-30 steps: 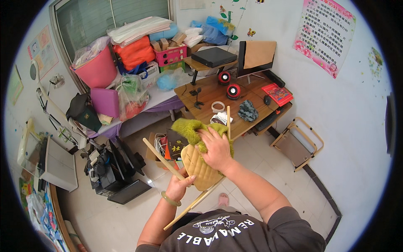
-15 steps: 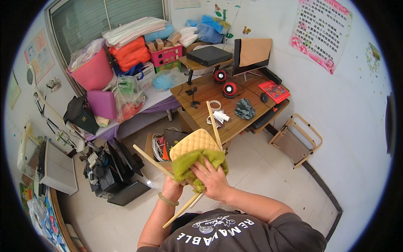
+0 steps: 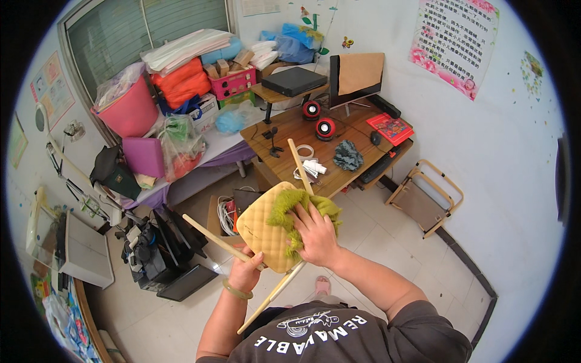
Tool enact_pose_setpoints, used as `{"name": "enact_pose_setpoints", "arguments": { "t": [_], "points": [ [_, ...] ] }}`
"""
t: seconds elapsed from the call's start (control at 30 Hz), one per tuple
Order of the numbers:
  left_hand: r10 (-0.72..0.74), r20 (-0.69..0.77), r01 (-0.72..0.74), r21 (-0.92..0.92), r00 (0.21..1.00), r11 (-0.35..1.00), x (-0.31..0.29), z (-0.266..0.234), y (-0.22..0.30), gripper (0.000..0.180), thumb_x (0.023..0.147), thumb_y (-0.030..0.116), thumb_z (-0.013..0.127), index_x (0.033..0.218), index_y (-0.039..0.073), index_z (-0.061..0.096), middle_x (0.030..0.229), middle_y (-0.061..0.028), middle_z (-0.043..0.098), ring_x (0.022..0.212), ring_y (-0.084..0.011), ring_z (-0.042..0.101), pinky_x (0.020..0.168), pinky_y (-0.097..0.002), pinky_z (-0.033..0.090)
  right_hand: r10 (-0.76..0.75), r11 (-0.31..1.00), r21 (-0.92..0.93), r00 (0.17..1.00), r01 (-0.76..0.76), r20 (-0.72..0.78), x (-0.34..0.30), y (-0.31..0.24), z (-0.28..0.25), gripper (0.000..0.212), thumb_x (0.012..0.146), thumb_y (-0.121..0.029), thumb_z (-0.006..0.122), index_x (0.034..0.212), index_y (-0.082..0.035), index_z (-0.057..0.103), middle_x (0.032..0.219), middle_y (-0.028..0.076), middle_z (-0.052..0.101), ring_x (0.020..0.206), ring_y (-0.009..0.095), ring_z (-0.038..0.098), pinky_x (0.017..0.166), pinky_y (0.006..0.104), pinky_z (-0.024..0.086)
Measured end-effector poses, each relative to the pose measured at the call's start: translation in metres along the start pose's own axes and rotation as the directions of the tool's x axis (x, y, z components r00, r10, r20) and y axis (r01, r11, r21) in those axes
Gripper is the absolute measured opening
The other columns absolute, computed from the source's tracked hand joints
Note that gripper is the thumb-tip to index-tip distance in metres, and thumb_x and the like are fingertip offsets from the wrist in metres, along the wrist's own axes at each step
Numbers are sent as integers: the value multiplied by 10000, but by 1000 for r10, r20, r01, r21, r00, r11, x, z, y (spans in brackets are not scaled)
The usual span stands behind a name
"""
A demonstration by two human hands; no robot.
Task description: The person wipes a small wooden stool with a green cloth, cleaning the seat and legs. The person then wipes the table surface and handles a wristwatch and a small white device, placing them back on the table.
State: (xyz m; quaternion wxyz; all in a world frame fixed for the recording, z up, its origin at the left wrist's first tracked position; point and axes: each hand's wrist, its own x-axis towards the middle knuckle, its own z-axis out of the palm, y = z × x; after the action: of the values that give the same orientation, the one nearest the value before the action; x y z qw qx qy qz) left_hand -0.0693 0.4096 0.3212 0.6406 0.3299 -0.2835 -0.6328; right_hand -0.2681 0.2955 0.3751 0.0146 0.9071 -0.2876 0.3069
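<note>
A small stool (image 3: pixel 259 225) with a yellow quilted seat and pale rod-like legs is held up in front of me, its seat tilted. My left hand (image 3: pixel 245 275) is closed around the stool's near left side, where a leg meets the seat, with the thumb on the seat edge. Over the right part of the seat lies a fluffy green cloth (image 3: pixel 285 209). My right hand (image 3: pixel 317 238) presses the cloth there, its fingers bunched into the pile. The cloth hides the seat's right edge.
Ahead stands a wooden desk (image 3: pixel 275 163) with a monitor (image 3: pixel 362 100) and red speakers (image 3: pixel 325 128). A folding chair (image 3: pixel 417 199) leans by the right wall. Black computer equipment (image 3: pixel 160 266) sits on the floor at left. Beyond the stool is an open box of cables (image 3: pixel 226 215).
My right hand and the green cloth have moved right across the seat, uncovering its left and near parts. The seat now faces me more fully, and the view has shifted slightly.
</note>
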Motion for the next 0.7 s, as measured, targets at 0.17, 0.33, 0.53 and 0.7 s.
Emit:
{"name": "enact_pose_setpoints", "arguments": {
  "t": [0.17, 0.33, 0.53, 0.7],
  "points": [
    [3, -2, -3, 21, 1000, 1000, -6, 10, -5, 573, 885, 191, 676, 1371, -13, 452, 1298, -99, 574, 1185, -221, 550, 970, -373, 456, 45, 999, -11, 998, -45, -53, 32, 0, 4, 589, 875, -427, 593, 1318, -43, 524, 1371, 210, 499, 1186, 406, 487, 842, 449, 412],
    [18, -16, -19, -53, 1000, 998, -3, 15, -2, 570, 902, 195, 660, 1386, -6, 435, 1302, -90, 570, 1175, -211, 553, 965, -371, 457, 93, 995, 43, 994, -91, -49, 48, -2, 8, 569, 878, -427, 592, 1293, -42, 539, 1375, 185, 511, 1176, 373, 498, 847, 452, 420],
    [38, -55, -43, -102, 998, 994, 1, -5, -12, 505, 929, 306, 637, 1337, 52, 482, 1238, -61, 592, 1048, -174, 612, 814, -351, 533, -4, 999, 53, 987, -5, 159, 8, -30, 14, 570, 856, -390, 619, 1300, -41, 540, 1395, 160, 501, 1252, 385, 464, 832, 466, 406],
    [-19, -155, 10, -61, 988, 998, 11, 1, -4, 500, 933, 366, 628, 1325, 88, 491, 1229, -38, 583, 1046, -178, 609, 780, -357, 551, -167, 983, 111, 963, 146, 213, -19, -43, 9, 643, 766, -289, 653, 1351, -56, 523, 1430, 146, 459, 1300, 411, 414, 866, 474, 401]
  ]
}}
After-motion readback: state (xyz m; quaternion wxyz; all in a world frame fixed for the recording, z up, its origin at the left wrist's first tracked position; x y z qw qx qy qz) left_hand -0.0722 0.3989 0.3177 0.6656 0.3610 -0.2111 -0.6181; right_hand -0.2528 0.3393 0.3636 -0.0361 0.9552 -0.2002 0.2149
